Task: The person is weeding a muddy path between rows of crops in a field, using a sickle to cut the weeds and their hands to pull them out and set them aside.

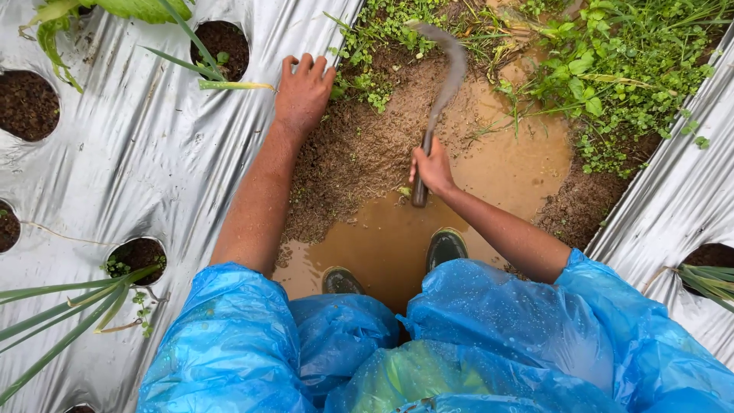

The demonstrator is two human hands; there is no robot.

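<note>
Two hands: both bare, seen from above, in a muddy furrow between two beds.
Right hand [433, 167]: the grip is closed around the dark handle of a sickle [443, 84].
Sickle: the curved blade points away from the person, blurred, over wet soil just beside the weeds [612, 69].
Left hand [303, 90]: flat, fingers together, palm down, holding nothing; it rests at the edge of the silver plastic sheet [153, 153], touching the soil.
Puddle [397, 237]: brown water, below the right hand.
Boots [446, 246]: two dark toes stand in the puddle.
Raincoat [459, 344]: blue, wet, covers knees and arms.
</note>
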